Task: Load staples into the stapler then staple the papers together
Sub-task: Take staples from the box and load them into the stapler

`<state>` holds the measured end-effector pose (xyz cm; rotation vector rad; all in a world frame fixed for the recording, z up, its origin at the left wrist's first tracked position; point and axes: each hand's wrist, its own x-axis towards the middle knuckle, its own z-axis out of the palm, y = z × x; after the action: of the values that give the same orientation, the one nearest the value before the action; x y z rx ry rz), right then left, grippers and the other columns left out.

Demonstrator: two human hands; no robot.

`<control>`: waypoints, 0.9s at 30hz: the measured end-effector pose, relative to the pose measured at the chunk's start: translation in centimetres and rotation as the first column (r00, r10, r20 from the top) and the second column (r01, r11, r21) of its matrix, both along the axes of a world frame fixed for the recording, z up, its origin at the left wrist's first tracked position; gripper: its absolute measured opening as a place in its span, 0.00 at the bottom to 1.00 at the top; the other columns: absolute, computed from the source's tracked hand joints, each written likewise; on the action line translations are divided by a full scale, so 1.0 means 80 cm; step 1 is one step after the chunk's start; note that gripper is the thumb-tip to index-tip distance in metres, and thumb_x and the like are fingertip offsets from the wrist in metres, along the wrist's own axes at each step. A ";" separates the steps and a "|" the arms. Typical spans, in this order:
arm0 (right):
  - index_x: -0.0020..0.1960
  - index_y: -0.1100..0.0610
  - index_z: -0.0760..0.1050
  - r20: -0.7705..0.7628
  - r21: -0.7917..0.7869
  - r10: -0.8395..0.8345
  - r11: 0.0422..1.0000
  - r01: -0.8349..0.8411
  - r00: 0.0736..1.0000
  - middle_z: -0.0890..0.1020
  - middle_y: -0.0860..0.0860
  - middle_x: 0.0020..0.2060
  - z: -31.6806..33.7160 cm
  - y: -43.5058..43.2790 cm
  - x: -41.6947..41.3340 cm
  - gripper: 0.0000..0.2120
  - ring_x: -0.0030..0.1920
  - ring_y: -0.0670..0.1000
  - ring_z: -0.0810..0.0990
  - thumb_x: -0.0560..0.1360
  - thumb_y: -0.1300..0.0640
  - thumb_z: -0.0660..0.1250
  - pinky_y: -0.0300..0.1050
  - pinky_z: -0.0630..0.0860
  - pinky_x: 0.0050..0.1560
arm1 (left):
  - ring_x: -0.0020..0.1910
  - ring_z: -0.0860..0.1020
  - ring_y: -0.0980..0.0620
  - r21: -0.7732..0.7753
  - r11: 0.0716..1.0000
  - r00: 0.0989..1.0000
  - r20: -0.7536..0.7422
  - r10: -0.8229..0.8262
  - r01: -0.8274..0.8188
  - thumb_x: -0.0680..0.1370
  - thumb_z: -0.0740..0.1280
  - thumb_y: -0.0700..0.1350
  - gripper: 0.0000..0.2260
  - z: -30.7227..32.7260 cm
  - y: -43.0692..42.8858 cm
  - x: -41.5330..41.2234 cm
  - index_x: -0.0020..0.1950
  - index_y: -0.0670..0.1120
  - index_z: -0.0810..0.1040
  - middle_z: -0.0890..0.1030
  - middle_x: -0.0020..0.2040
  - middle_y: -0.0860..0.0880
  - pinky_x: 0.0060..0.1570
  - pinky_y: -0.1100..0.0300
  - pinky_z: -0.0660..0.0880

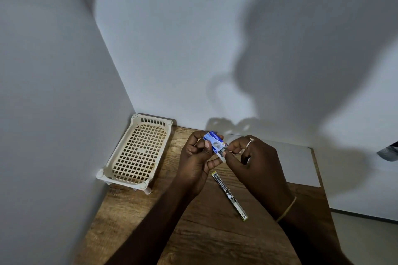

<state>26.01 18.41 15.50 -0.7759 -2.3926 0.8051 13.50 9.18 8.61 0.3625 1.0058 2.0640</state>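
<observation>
My left hand [197,157] grips a small blue staple box [213,140] above the wooden table [204,232]. The fingers of my right hand [252,157] pinch at the box's open right end, where a white flap and grey staples show. Below the hands, the stapler [230,194] lies opened out flat on the table, a long thin metal strip with yellow-green ends. White papers [301,168] lie flat on the table to the right, partly behind my right hand.
A cream plastic lattice tray [120,158] on short legs stands at the back left, against the white walls that meet in a corner. A dark object [388,153] pokes in at the right edge.
</observation>
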 end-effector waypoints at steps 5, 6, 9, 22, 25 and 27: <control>0.43 0.49 0.84 0.070 -0.028 0.034 0.999 -0.032 0.997 0.82 0.42 0.36 -0.001 0.001 -0.002 0.02 0.33 0.44 0.79 0.70 0.55 0.74 0.46 0.77 0.41 | 0.48 0.85 0.50 -0.014 1.000 1.000 -0.003 -0.006 0.006 0.77 0.68 0.41 0.06 0.005 0.000 0.003 0.48 0.51 0.82 0.86 0.52 0.47 0.41 0.55 0.82; 0.43 0.48 0.84 0.079 -0.028 0.030 0.999 -0.028 0.996 0.82 0.42 0.36 -0.002 0.001 -0.003 0.02 0.33 0.43 0.79 0.70 0.54 0.74 0.46 0.77 0.41 | 0.48 0.85 0.50 -0.016 1.000 1.000 -0.005 -0.009 0.009 0.77 0.68 0.41 0.06 0.005 0.000 0.003 0.48 0.51 0.81 0.86 0.52 0.48 0.41 0.55 0.82; 0.42 0.48 0.84 0.130 -0.009 0.010 1.000 -0.009 0.992 0.82 0.42 0.36 -0.006 0.002 -0.004 0.02 0.34 0.40 0.76 0.71 0.51 0.73 0.44 0.76 0.41 | 0.49 0.85 0.49 -0.031 0.999 1.000 0.009 -0.010 0.010 0.80 0.66 0.37 0.07 0.001 -0.001 0.004 0.49 0.49 0.79 0.86 0.53 0.47 0.42 0.54 0.82; 0.43 0.50 0.84 0.285 0.182 -0.036 0.983 -0.017 0.958 0.80 0.47 0.38 -0.011 -0.011 -0.014 0.06 0.38 0.50 0.79 0.73 0.50 0.69 0.45 0.74 0.37 | 0.48 0.86 0.48 -0.069 0.997 0.999 0.023 0.032 -0.031 0.76 0.68 0.41 0.07 -0.010 -0.004 0.008 0.53 0.43 0.75 0.85 0.53 0.44 0.39 0.56 0.82; 0.41 0.50 0.81 0.307 0.186 -0.024 0.982 -0.036 0.951 0.80 0.47 0.38 -0.009 -0.009 -0.013 0.05 0.38 0.50 0.79 0.71 0.49 0.69 0.46 0.76 0.37 | 0.50 0.85 0.47 -0.087 0.996 0.999 0.018 0.029 -0.028 0.78 0.67 0.42 0.06 -0.012 -0.004 0.008 0.54 0.43 0.76 0.85 0.53 0.44 0.42 0.53 0.83; 0.39 0.50 0.79 0.338 0.210 -0.018 0.976 -0.056 0.941 0.79 0.47 0.37 -0.006 -0.006 -0.012 0.06 0.37 0.51 0.78 0.71 0.48 0.69 0.46 0.76 0.37 | 0.50 0.85 0.46 -0.094 0.995 0.999 0.029 0.028 -0.025 0.81 0.64 0.38 0.04 -0.014 -0.004 0.008 0.54 0.43 0.76 0.85 0.53 0.43 0.41 0.53 0.83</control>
<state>25.06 17.91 15.04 -0.8588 -2.7377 0.4303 14.12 8.90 7.47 0.2703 1.0900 2.0321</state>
